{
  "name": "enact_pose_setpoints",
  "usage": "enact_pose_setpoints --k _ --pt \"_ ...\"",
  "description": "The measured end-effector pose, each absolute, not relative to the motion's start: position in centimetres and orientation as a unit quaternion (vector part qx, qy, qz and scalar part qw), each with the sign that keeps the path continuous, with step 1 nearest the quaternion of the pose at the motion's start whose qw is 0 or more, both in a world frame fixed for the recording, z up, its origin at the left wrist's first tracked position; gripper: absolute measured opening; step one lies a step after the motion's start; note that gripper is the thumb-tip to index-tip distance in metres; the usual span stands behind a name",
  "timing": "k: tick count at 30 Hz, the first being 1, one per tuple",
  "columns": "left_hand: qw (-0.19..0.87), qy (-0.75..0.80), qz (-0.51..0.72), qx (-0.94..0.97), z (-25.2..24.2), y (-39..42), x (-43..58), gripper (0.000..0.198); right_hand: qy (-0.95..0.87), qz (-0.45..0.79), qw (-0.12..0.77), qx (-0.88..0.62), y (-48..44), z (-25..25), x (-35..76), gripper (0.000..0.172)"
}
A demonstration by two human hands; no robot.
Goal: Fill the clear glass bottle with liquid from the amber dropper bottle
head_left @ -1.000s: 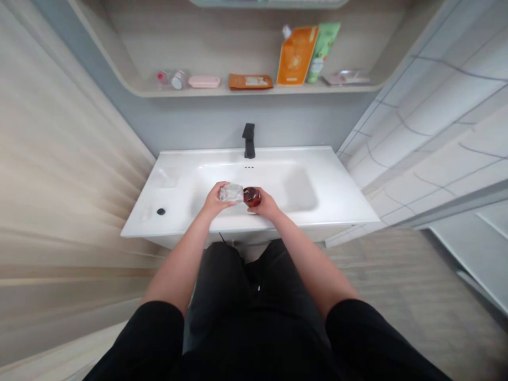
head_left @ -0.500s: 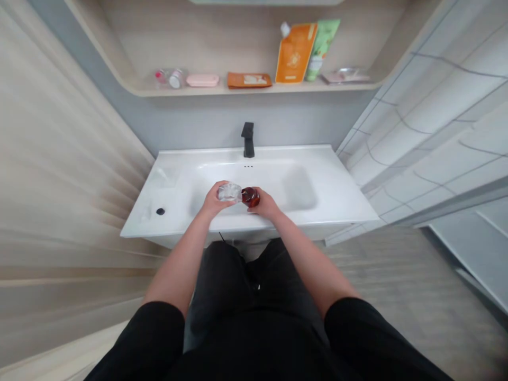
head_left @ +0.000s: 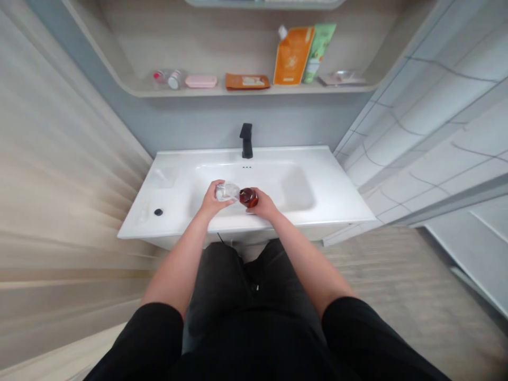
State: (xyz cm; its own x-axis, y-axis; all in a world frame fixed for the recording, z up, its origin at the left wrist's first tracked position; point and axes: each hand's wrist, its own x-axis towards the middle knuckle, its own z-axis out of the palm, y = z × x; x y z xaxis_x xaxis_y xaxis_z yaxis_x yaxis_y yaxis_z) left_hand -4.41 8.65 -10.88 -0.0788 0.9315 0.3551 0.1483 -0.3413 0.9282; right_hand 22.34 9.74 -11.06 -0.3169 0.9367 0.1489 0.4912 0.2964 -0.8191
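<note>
My left hand (head_left: pixel 211 200) grips a clear, faceted container (head_left: pixel 227 191), probably a cap or small jar, over the white sink basin (head_left: pixel 254 177). My right hand (head_left: pixel 262 206) wraps around a round amber bottle (head_left: pixel 248 197). The clear piece and the bottle meet end to end between my hands, and their joint is partly blurred. My fingers hide part of each object.
A black faucet (head_left: pixel 246 141) stands behind the basin. A black round drain plug (head_left: pixel 158 212) sits on the left of the white countertop. A curved shelf (head_left: pixel 254 91) above holds small bottles, a pink soap box, an orange pouch and a green tube.
The clear piece and amber bottle have shifted slightly left and tilted a little in my hands. The whole view has drifted slightly. Both hands still hold their objects.
</note>
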Motion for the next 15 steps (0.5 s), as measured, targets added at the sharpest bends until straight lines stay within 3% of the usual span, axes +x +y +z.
enact_pose_setpoints --k 15 --pt "0.354 0.464 0.570 0.579 -10.24 8.49 -4.14 0.093 -0.734 0.347 0.324 -0.485 9.67 -10.85 22.29 0.090"
